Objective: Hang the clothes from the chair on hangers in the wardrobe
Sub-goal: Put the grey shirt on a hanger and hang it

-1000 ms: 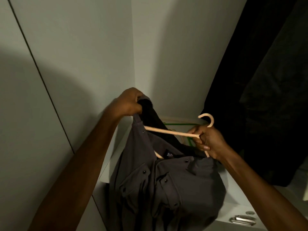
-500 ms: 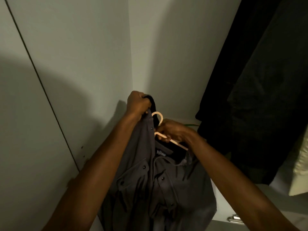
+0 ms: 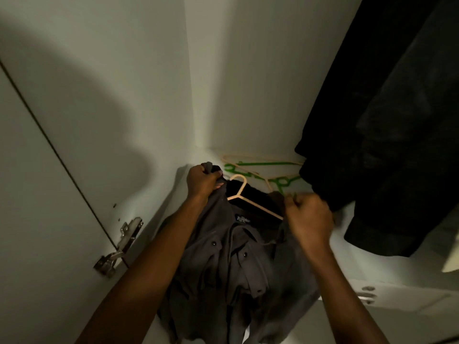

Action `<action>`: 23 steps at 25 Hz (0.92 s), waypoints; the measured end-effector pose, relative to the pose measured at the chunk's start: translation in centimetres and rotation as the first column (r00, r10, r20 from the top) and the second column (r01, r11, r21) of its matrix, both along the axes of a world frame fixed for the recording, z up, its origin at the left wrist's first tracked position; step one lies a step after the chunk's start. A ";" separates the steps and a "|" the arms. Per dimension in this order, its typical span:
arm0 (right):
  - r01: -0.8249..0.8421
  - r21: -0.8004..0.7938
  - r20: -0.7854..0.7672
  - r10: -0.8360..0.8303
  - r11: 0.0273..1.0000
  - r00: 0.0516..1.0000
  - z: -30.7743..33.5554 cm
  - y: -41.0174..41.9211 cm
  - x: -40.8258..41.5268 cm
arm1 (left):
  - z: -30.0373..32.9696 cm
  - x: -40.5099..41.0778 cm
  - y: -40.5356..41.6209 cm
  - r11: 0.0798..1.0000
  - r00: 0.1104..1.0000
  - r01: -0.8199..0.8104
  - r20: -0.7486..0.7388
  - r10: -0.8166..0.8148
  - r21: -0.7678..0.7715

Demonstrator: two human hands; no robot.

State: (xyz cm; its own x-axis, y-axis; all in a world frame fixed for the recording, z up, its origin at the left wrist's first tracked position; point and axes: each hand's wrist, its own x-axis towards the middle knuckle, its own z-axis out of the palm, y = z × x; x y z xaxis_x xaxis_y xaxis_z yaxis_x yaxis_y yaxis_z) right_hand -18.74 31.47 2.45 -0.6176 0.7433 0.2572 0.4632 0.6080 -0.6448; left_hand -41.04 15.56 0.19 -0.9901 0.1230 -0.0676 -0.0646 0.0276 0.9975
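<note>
Inside the wardrobe, the left hand point(image 3: 201, 182) holds one shoulder of the grey shirt point(image 3: 231, 264) in a closed grip; the right hand point(image 3: 309, 218) pinches the other shoulder over the beige hanger point(image 3: 244, 196).

Dim, greenish indoor light, large soft shadow across the left wardrobe panel point(image 3: 82, 115), dark clothes point(image 3: 387, 135) nearly detailless, right hand point(image 3: 309, 217) motion-blurred, wide-angle bending at edges

White wardrobe walls point(image 3: 248, 70) — dim, metal door hinge point(image 3: 119, 247)
</note>
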 end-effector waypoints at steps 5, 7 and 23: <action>-0.038 -0.588 0.104 0.121 0.808 0.987 -3.4 -1.7 3.1 | -2.6 1.6 -0.9 0.991 0.991 -0.062 -0.122 0.048 -0.117; -0.118 -0.749 -0.068 0.101 0.652 0.993 -3.1 -1.4 3.2 | -2.1 2.5 -1.7 0.949 0.929 -0.178 -0.363 0.074 -0.261; -0.175 -0.772 -0.265 -0.060 0.611 0.962 -5.7 -3.3 -0.8 | -5.0 6.7 -4.5 0.781 0.780 -0.134 -0.552 -0.296 -0.609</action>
